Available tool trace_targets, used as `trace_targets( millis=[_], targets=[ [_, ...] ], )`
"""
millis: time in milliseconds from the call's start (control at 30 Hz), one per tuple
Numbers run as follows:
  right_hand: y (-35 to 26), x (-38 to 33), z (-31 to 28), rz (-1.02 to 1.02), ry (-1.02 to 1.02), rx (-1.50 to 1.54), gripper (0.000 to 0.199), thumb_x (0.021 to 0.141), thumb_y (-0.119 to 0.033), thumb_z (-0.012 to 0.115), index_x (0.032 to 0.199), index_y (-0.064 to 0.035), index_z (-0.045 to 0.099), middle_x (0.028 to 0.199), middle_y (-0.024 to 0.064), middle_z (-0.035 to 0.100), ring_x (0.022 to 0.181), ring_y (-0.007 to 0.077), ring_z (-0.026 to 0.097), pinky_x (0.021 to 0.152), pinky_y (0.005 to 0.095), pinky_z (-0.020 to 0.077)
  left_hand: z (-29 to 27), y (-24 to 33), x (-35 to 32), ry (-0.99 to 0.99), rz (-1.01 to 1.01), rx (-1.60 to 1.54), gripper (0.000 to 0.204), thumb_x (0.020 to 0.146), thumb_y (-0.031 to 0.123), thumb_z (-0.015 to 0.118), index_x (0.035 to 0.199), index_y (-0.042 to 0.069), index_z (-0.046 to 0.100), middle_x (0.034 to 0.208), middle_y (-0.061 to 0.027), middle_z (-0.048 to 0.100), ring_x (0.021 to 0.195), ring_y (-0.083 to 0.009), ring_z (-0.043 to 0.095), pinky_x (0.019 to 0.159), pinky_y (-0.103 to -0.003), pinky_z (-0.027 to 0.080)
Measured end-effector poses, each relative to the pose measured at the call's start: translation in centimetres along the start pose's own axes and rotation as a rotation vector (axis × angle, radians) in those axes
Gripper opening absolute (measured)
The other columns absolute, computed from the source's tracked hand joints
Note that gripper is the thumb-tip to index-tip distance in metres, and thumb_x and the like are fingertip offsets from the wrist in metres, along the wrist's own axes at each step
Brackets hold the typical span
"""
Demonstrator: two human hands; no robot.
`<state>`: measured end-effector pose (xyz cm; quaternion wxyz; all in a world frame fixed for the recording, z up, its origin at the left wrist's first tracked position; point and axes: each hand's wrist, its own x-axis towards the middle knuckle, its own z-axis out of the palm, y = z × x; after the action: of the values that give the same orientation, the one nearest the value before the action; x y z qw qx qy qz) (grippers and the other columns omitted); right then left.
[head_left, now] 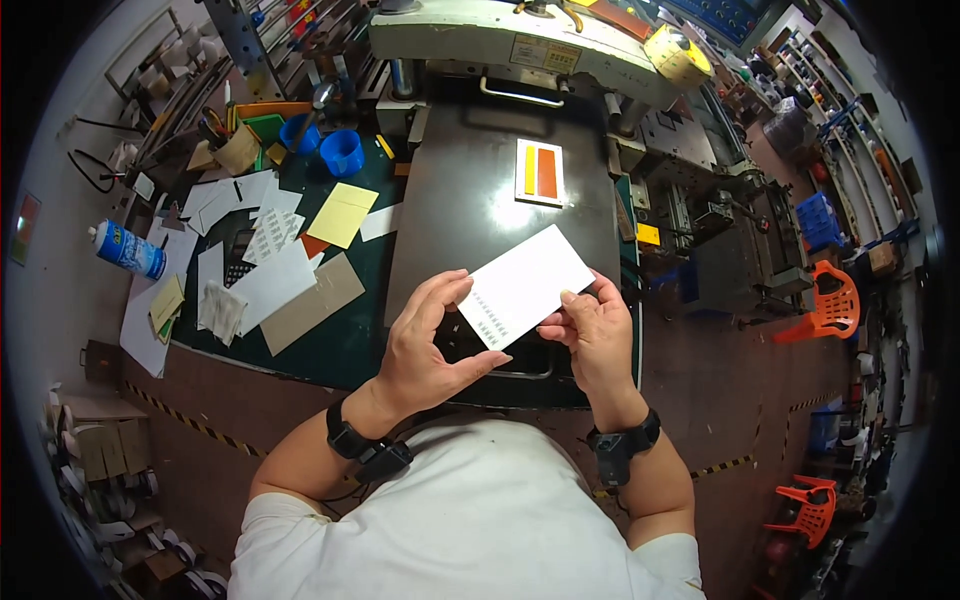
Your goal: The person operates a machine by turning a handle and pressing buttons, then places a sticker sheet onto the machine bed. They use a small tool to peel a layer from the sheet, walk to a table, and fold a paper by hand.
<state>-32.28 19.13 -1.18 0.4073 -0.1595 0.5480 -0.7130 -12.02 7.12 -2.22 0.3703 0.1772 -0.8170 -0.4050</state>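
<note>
A white card (532, 279) with rows of small grey marks at its lower left end is held tilted above the near part of a dark metal plate (450, 200). My right hand (600, 335) pinches its right end, thumb on top and fingers underneath. Around the left end curves my left hand (415, 345), fingertips at the upper left edge and thumb by the lower corner. Farther off on the plate lies a white-framed block (540, 172) with a yellow and an orange-red strip. Whether the card is one sheet or a thin stack, I cannot tell.
A pale machine head (480, 42) with a metal handle (522, 93) spans the plate's far end. Papers, a yellow sheet (341, 214), a brown board (312, 303), blue cups (342, 153) and a spray can (128, 249) sit at left. An orange chair (830, 305) stands at right.
</note>
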Motion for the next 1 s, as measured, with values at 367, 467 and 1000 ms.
trace_targets(
  millis=[367, 467, 1000],
  targets=[
    [-0.1, -1.3, -0.8, -0.033, 0.021, 0.001, 0.053, 0.106, -0.005, 0.062, 0.151, 0.0049, 0.035, 0.107, 0.0158, 0.071, 0.083, 0.0191, 0.077, 0.069, 0.0294, 0.0685, 0.3, 0.5, 1.2, -0.067, 0.040, 0.156, 0.086, 0.070, 0.020, 0.097, 0.144, -0.002, 0.057, 0.148, -0.0236, 0.057, 0.134, -0.0355, 0.061, 0.113, -0.043, 0.049],
    [-0.3, -1.7, -1.0, -0.049, -0.007, -0.024, 0.057, 0.106, -0.005, 0.062, 0.154, 0.0050, 0.033, 0.111, 0.0161, 0.071, 0.083, 0.0196, 0.077, 0.069, 0.0300, 0.0687, -0.1, 0.1, 1.6, -0.098, 0.052, 0.219, 0.083, 0.071, 0.020, 0.094, 0.142, -0.001, 0.058, 0.148, -0.0237, 0.058, 0.137, -0.0379, 0.059, 0.117, -0.046, 0.045],
    [1.6, -3.3, -2.3, -0.215, -0.129, -0.193, 0.058, 0.112, -0.009, 0.055, 0.163, 0.0041, 0.030, 0.111, 0.0138, 0.069, 0.096, 0.0210, 0.076, 0.081, 0.0308, 0.0665, 3.9, 1.7, 4.4, -0.251, 0.314, 0.380, 0.031, 0.080, 0.012, 0.084, 0.110, 0.008, 0.074, 0.115, -0.0095, 0.073, 0.107, -0.0293, 0.068, 0.094, -0.043, 0.050]
  ],
)
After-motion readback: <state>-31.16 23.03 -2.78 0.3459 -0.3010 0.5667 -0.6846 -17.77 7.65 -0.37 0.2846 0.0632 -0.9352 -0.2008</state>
